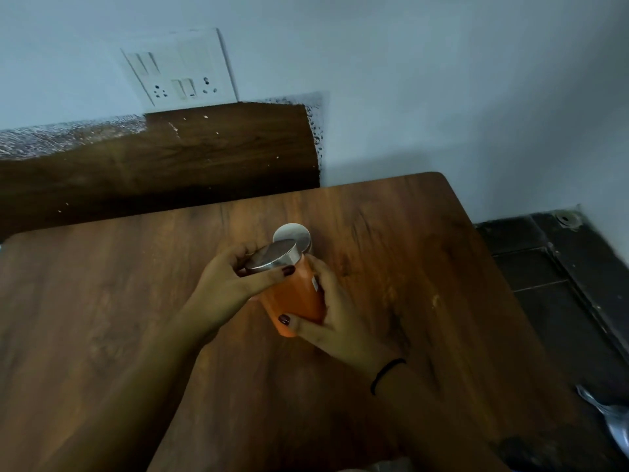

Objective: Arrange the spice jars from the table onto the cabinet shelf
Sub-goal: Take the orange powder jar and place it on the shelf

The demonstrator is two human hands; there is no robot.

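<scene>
An orange spice jar (294,296) with a silver metal lid (274,255) is held tilted above the wooden table (102,301). My left hand (228,281) grips the lid and the jar's upper part, thumb across the rim. My right hand (326,318) wraps the jar's lower body, thumb on the front. Right behind it, a second jar (293,233) with a silver lid stands on the table, mostly hidden; only its lid shows. No cabinet shelf is in view.
A dark wood panel (170,158) leans along the wall behind the table, under a white switch and socket plate (180,68). Dark floor tiles (561,277) lie to the right of the table's edge. A metal spoon-like object (609,417) shows at the lower right.
</scene>
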